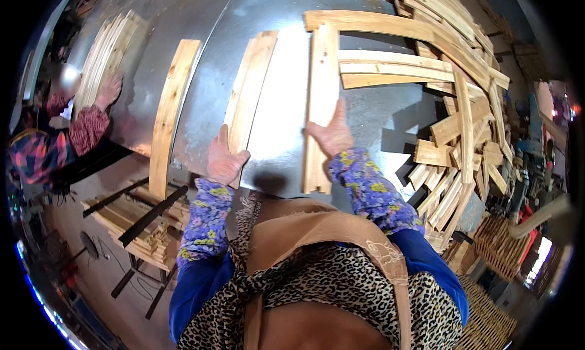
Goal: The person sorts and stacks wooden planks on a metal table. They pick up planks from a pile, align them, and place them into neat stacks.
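Side by side on a metal tabletop [283, 106] lie two sets of pale wooden boards, both pointing away from me. My left hand [225, 158] is at the near end of the left boards [251, 82], fingers along their left edge and thumb across the top. At the right boards [323, 63], my right hand [334, 134] has its thumb over the top and its fingers along the right edge. Undersides of both hands are hidden. Beyond the right boards, a long board [372, 24] lies crosswise, touching or nearly touching their far end.
Shorter boards [390, 67] lie crosswise right of my right hand, beside a jumbled wood pile [457, 137]. A single plank [173, 100] overhangs the table edge at left, above a rack of stacked wood [146, 228]. Further left, a co-worker's hand [108, 89] touches upright-looking strips [106, 57].
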### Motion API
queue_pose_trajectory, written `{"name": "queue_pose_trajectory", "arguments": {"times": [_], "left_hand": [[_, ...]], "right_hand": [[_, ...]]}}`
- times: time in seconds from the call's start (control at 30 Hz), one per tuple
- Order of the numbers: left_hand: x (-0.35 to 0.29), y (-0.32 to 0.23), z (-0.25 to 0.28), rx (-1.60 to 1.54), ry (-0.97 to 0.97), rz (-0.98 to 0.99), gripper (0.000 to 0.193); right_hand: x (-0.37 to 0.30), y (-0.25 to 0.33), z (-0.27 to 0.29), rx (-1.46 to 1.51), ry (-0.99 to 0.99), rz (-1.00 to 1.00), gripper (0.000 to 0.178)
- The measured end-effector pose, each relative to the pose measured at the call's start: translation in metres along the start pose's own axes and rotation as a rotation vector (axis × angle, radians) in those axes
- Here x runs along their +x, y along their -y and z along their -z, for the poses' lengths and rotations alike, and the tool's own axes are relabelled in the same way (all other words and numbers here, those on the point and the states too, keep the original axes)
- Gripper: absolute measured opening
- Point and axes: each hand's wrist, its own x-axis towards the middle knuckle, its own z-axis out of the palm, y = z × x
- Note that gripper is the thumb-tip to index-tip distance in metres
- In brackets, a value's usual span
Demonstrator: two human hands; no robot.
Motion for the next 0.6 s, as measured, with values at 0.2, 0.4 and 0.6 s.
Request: {"name": "queue_pose_trajectory", "arguments": {"times": [0.2, 0.4, 0.6], "left_hand": [[0.045, -0.047, 0.004, -0.395, 0.124, -0.094, 0.113], [0.024, -0.097, 0.017, 0.441, -0.152, 0.067, 0.124], [0.029, -0.098, 0.002, 0.551, -0.217, 0.051, 0.119]], "right_hand": [[-0.025, 0.061, -0.078, 0.060, 0.368, 0.100, 0.113], [0.070, 0.041, -0.024, -0.454, 0.442, 0.439, 0.067], [0.307, 0.081, 0.160, -1.223, -0.099, 0.326, 0.093]]}}
